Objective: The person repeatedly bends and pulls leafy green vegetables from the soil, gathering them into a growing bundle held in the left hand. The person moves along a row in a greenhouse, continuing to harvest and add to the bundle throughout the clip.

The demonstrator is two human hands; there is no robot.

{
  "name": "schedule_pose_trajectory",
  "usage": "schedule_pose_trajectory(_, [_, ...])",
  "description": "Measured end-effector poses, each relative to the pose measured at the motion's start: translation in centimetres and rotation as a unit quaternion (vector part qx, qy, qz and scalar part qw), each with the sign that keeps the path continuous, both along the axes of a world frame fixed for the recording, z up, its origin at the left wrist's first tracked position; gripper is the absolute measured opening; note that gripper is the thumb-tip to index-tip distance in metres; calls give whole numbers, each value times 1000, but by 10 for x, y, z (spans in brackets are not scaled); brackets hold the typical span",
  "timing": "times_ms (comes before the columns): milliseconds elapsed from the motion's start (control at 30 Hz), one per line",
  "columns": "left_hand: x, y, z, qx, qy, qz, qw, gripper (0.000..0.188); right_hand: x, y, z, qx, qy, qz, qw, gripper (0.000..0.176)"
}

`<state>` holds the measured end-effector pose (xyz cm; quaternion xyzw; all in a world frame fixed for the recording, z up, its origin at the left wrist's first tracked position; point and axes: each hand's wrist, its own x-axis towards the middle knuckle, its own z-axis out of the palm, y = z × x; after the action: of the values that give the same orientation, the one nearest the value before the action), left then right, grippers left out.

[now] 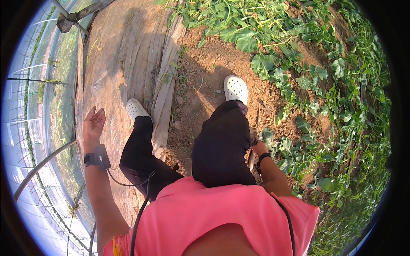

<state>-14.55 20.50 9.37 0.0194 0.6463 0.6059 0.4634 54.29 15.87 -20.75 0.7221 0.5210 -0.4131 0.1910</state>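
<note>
My left hand [95,122] is raised at the left over a sheet-covered path, palm up, its fingers loosely bent and nothing in it. A dark watch and a small dark unit with a cable sit on that wrist. Beside my right knee, my right hand [259,148] is closed around what looks like a slim hand tool [258,120]. Its thin shaft runs forward along the soil; its head is hard to make out. Lobed green leaves [267,138] of a crop plant are close to that hand. My leg partly hides the grip.
Brown plastic sheeting [109,60] covers the ground at left, its folded edge meeting bare soil [205,64]. Leafy crop plants [307,76] spread across the right. A clear greenhouse wall [38,128] with metal pipes [45,166] curves along the left. My white clogs [235,88] straddle the sheet edge.
</note>
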Motion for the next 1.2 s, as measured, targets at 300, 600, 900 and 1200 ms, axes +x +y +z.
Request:
schedule_pose_trajectory(300, [102,45,-15,58,-40,-123,990,35,0,-13,15,0,257,-363,896,29])
schedule_pose_trajectory(600, [123,56,-36,101,-99,-112,984,30,48,23,52,178,148,-195,953,21])
schedule_pose_trajectory(900, [99,115,-71,134,-119,-8,984,33,33,293,243,334,1,262,905,27])
schedule_pose_trajectory(1200, [36,154,-69,203,-186,31,961,34,-142,513,226,273,-61,469,838,23])
